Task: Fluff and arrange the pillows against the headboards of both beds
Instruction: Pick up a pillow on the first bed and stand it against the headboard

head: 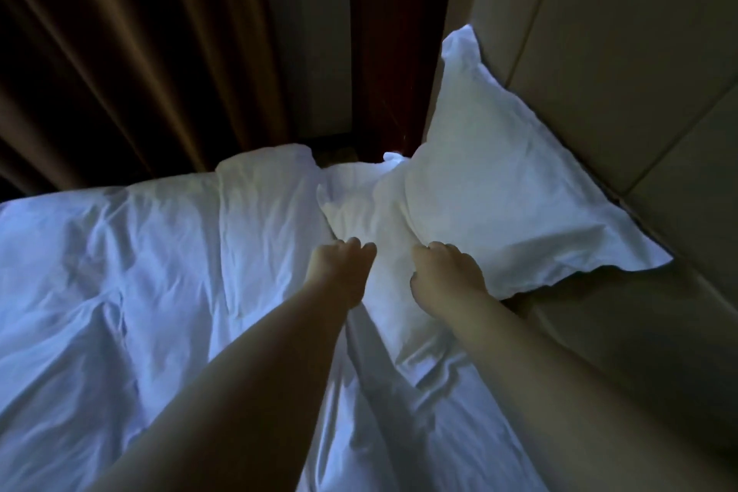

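Dim room, rumpled white duvet (120, 272); both fists, left hand (343, 272) and right hand (447, 272), bunch the plump white pillow (499, 204) just ahead, propped on the tan padded headboard (619, 72).

One head-worn view, looking forward and down along both forearms, close over the bed (120, 292), headboard (639, 92) at right.

We count two pillows: one white pillow (507, 192) leaning on the headboard (623, 64), and a second pillow (355, 196) lying flat, partly under the first. We see one bed (423, 403), one white duvet (131, 272) and one headboard of several padded panels. Two bare hands reach in, the left hand (343, 272) and the right hand (447, 272). One brown curtain (120, 52) hangs behind.
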A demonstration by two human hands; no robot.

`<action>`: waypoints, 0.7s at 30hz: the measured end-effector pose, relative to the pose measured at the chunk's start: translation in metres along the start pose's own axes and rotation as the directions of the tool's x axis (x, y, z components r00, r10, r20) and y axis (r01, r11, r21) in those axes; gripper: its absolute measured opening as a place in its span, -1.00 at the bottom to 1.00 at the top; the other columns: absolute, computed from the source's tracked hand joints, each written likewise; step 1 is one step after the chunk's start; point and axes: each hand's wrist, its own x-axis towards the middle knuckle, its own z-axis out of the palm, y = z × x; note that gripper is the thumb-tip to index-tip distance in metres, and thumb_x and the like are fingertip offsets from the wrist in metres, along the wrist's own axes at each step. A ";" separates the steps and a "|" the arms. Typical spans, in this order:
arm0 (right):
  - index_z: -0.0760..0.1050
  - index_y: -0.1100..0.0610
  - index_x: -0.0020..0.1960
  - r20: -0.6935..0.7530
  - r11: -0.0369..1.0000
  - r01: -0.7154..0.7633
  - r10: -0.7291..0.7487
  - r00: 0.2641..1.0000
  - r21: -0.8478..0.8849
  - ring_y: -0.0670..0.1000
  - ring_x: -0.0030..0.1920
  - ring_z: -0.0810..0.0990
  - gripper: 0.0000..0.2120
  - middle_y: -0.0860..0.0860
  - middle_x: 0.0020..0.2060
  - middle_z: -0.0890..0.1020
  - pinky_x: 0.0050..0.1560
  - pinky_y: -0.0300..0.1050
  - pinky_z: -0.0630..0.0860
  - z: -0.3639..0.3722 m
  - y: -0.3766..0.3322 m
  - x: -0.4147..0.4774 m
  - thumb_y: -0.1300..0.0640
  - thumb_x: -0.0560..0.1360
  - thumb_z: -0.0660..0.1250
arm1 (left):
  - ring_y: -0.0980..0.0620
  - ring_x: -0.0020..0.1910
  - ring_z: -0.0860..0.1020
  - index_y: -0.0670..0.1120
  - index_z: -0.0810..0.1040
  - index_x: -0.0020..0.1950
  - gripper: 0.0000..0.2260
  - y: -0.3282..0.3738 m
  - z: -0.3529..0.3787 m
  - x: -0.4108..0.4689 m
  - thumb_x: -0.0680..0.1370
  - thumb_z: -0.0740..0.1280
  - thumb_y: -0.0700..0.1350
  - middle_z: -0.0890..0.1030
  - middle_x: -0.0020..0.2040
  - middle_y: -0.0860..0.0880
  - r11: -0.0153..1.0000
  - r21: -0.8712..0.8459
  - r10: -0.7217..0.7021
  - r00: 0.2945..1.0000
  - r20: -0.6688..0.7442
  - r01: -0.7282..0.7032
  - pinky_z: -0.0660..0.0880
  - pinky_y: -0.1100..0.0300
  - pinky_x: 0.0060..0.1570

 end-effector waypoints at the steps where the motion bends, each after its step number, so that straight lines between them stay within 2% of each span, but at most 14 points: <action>1: 0.44 0.16 0.07 0.028 1.000 -0.014 0.015 1.000 -0.009 0.16 0.09 0.51 -0.84 0.11 0.07 0.53 0.00 -0.05 0.39 0.011 0.001 0.008 0.22 0.52 0.16 | -0.08 0.08 0.55 -0.04 0.34 0.27 -0.69 -0.004 0.011 0.009 0.53 0.26 -0.18 0.50 0.12 -0.05 1.000 0.001 0.006 1.000 0.016 -0.006 0.34 0.11 -0.20; 5: 0.43 0.15 0.13 0.134 0.996 -0.080 0.085 0.987 -0.037 0.17 0.18 0.47 -0.80 0.11 0.15 0.50 0.09 -0.05 0.39 0.060 0.006 0.046 0.19 0.53 0.16 | -0.08 0.08 0.54 -0.06 0.36 0.26 -0.69 -0.016 0.057 0.061 0.53 0.26 -0.22 0.50 0.11 -0.06 1.000 -0.009 0.027 0.999 0.031 -0.027 0.34 0.13 -0.21; 8: 0.45 0.15 0.12 0.218 0.992 -0.113 0.123 0.968 -0.056 0.15 0.16 0.49 -0.80 0.09 0.14 0.52 0.01 -0.07 0.37 0.105 0.003 0.076 0.16 0.53 0.17 | -0.07 0.10 0.54 -0.06 0.38 0.27 -0.67 -0.025 0.093 0.101 0.51 0.29 -0.21 0.49 0.13 -0.06 1.000 0.004 0.018 0.999 0.047 -0.018 0.33 0.13 -0.21; 10: 0.49 0.13 0.12 0.282 0.986 -0.146 0.164 0.945 -0.084 0.12 0.13 0.51 -0.77 0.07 0.12 0.56 -0.03 -0.08 0.36 0.141 -0.003 0.095 0.06 0.53 0.22 | -0.06 0.10 0.54 -0.07 0.39 0.28 -0.65 -0.029 0.121 0.124 0.51 0.32 -0.18 0.48 0.15 -0.06 0.998 0.058 0.032 0.996 0.087 -0.037 0.34 0.14 -0.18; 12: 0.51 0.13 0.16 0.338 0.976 -0.185 0.214 0.916 -0.115 0.11 0.16 0.52 -0.61 0.07 0.14 0.57 0.04 -0.08 0.40 0.176 -0.010 0.113 -0.12 0.50 0.28 | -0.05 0.10 0.55 -0.08 0.41 0.29 -0.64 -0.034 0.152 0.145 0.51 0.34 -0.18 0.48 0.16 -0.06 0.993 0.093 0.058 0.993 0.107 -0.068 0.39 0.14 -0.12; 14: 0.45 0.19 0.26 0.375 0.964 -0.223 0.263 0.889 -0.147 0.13 0.23 0.49 -0.38 0.12 0.20 0.54 0.18 -0.05 0.42 0.205 -0.014 0.126 -0.25 0.42 0.33 | -0.07 0.12 0.56 -0.09 0.38 0.34 -0.63 -0.036 0.178 0.163 0.54 0.29 -0.21 0.49 0.20 -0.07 0.993 0.087 0.069 0.992 0.103 -0.078 0.45 0.10 -0.03; 16: 0.47 0.30 0.22 0.349 0.952 -0.214 0.282 0.894 -0.220 0.19 0.17 0.53 -0.31 0.22 0.13 0.56 0.19 0.00 0.48 0.233 -0.017 0.136 -0.22 0.35 0.43 | -0.11 0.17 0.55 -0.14 0.32 0.38 -0.63 -0.036 0.200 0.177 0.58 0.23 -0.19 0.47 0.25 -0.10 0.993 0.076 0.087 0.991 0.099 -0.095 0.46 0.06 0.03; 18: 0.61 0.33 -0.08 0.330 0.927 -0.196 0.303 0.894 -0.321 0.21 -0.14 0.63 -0.48 0.26 -0.20 0.65 -0.07 0.02 0.59 0.259 -0.016 0.145 -0.07 0.19 0.58 | -0.14 0.18 0.54 -0.21 0.31 0.38 -0.63 -0.032 0.219 0.186 0.61 0.21 -0.09 0.47 0.26 -0.14 0.990 0.056 0.121 0.989 0.088 -0.126 0.45 0.05 0.04; 19: 0.63 0.30 -0.17 0.296 0.918 -0.194 0.304 0.906 -0.346 0.20 -0.25 0.63 -0.61 0.22 -0.31 0.64 -0.16 0.02 0.60 0.272 -0.014 0.147 0.02 0.18 0.56 | -0.15 0.17 0.54 -0.23 0.32 0.37 -0.64 -0.028 0.227 0.190 0.62 0.19 -0.10 0.48 0.25 -0.16 0.987 0.064 0.140 0.988 0.072 -0.145 0.46 0.04 0.04; 20: 0.63 0.28 -0.19 0.270 0.919 -0.187 0.289 0.919 -0.347 0.19 -0.30 0.62 -0.76 0.20 -0.36 0.63 -0.20 0.02 0.60 0.282 -0.012 0.149 0.13 0.23 0.47 | -0.16 0.17 0.54 -0.24 0.33 0.36 -0.68 -0.026 0.234 0.194 0.63 0.15 -0.16 0.49 0.24 -0.17 0.982 0.082 0.164 0.985 0.057 -0.169 0.48 0.01 0.03; 21: 0.62 0.27 -0.21 0.225 0.928 -0.168 0.252 0.941 -0.334 0.17 -0.32 0.61 -0.82 0.18 -0.39 0.61 -0.23 0.00 0.59 0.295 -0.009 0.151 0.20 0.26 0.34 | -0.17 0.17 0.54 -0.24 0.35 0.35 -0.70 -0.024 0.237 0.198 0.62 0.12 -0.22 0.50 0.24 -0.17 0.977 0.095 0.185 0.981 0.050 -0.190 0.49 -0.01 0.04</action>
